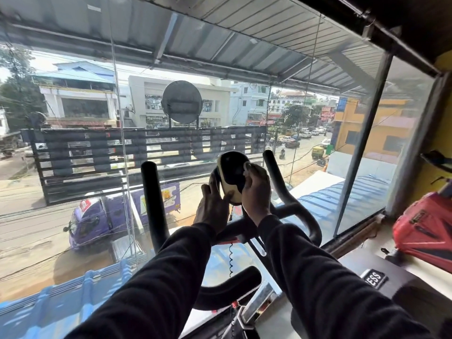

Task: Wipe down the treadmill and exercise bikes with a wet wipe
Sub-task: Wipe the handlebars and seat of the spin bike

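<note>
A person stands at an exercise bike set against a tall glass window, both black-sleeved arms stretched forward to the bike's small oval console, which is cream-edged with a dark face and sits on a stem between the upturned black handlebars.

The left hand cups the console's left edge and back, fingers curled around it and the thumb lying on the cream rim, steadying it. The right hand presses against the console's right side, its fingers bent together over a wet wipe. Only a pale corner of the wipe peeks out above the fingertips; the rest is hidden under the palm, flat between the hand and the dark face.

The wipe is probably thin, limp and damp (it would bunch or slip unless kept pinned by the fingers). The console looks like light plastic on a narrow mount, likely to swivel or flex if pushed from one side only, so bracing its rim and back seems the sensible hold, with gentle pressure over the screen.

A coiled cable hangs below the console. To the right lies a red bag on a ledge.
</note>
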Demonstrator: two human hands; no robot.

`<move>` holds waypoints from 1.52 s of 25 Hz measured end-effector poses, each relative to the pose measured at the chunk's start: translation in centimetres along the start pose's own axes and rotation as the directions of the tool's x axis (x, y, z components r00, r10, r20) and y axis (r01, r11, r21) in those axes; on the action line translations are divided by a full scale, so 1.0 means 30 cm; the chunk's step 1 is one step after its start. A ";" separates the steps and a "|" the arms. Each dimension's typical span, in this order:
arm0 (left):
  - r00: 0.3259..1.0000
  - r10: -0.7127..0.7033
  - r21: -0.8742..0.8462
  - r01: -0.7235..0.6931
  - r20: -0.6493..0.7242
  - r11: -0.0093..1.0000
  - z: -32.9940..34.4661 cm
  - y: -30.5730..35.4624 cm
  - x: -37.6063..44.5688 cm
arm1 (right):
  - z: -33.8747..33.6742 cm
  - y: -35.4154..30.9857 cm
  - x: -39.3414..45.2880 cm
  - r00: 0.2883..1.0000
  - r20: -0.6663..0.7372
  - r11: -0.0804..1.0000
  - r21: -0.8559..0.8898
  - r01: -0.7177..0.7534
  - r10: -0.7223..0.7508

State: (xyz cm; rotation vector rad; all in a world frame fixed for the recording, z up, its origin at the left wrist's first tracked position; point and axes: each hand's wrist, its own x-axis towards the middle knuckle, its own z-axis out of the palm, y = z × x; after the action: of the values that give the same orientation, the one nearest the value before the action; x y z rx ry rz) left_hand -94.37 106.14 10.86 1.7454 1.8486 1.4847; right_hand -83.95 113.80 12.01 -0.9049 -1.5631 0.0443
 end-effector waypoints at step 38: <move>0.990 -0.128 0.219 0.136 -0.053 0.966 -0.060 -0.008 -0.070 | -0.006 -0.058 0.033 0.657 0.425 0.614 -0.254 0.747 -0.623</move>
State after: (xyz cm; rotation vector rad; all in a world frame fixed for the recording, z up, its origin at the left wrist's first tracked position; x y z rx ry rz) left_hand -95.22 103.53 10.54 1.6552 2.1786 1.3145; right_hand -84.63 113.08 13.77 -0.5426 -2.1784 -0.7821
